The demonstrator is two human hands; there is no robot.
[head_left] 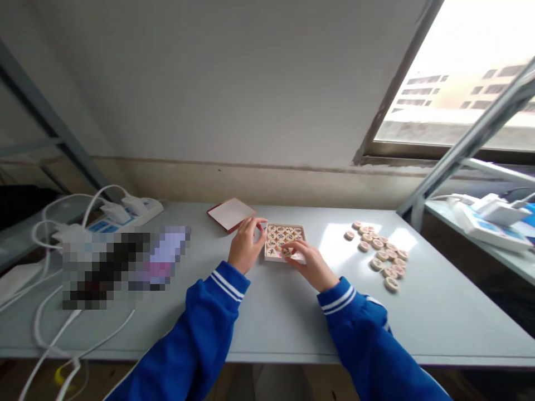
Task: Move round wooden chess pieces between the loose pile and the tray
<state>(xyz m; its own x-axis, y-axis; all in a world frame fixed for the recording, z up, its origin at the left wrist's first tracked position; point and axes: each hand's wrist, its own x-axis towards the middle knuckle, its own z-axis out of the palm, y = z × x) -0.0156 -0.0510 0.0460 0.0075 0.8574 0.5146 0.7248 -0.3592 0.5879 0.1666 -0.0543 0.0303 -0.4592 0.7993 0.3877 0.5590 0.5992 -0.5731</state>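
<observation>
A shallow square box lies mid-table, with round wooden Chinese chess pieces set in rows inside it. My left hand curls around the box's left side, thumb and fingertips at its edge. Over the near right part of the box, my right hand is closed on a Chinese chess piece, held between thumb and fingers at the front row. My right fingers hide some of the pieces and the box's near right corner.
A loose group of Chinese chess pieces lies to the right. The box lid, red-edged and pale inside, rests behind my left hand. Left are a blurred-out phone-like object, a power strip and white cables. Metal frame posts flank the table.
</observation>
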